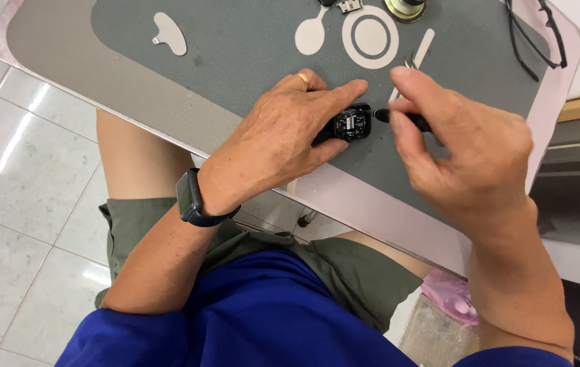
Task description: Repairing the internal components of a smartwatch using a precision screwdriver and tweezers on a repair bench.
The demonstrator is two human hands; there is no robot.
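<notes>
A grey, felt-like work mat [235,54] with pale cut-out shapes covers the glossy table [52,75]. On it the left hand [283,136] lies palm down, forefinger and thumb pinched round a small black square device [352,124] with its inner parts bare. The right hand [460,149], wrist bent inward, holds a slim dark tool [405,119] tightly in its fingertips, tip at the device's right edge. A dark smartwatch [191,198] wraps the left wrist; black-framed spectacles [534,37] rest far right.
</notes>
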